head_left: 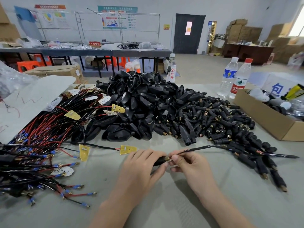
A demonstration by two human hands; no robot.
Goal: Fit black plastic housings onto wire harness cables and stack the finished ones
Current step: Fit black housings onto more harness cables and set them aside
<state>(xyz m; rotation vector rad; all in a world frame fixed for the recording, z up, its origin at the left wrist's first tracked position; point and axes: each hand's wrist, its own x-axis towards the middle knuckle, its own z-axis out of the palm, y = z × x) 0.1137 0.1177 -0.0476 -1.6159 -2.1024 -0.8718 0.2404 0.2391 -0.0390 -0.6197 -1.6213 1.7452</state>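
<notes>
Housing [159, 161], black with a brass end, sits gripped in the left hand [141, 167] over the table [164, 204] near its front edge, steadying the opening. The right hand [189, 163] pinches the cable [207, 147] with its fingers [178, 159] close to the tip, probably to keep it stiff for insertion. Spare housings [131, 104] lie behind, within reach.

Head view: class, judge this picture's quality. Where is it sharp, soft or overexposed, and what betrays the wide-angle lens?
Head view: left hand, right hand, the black housing and cable between them are sharp; the wall posters are soft, unreadable; the upper-right window is blown out; the water bottles lean outward, likely lens distortion; faint shadows under the hands suggest diffuse light.
</notes>
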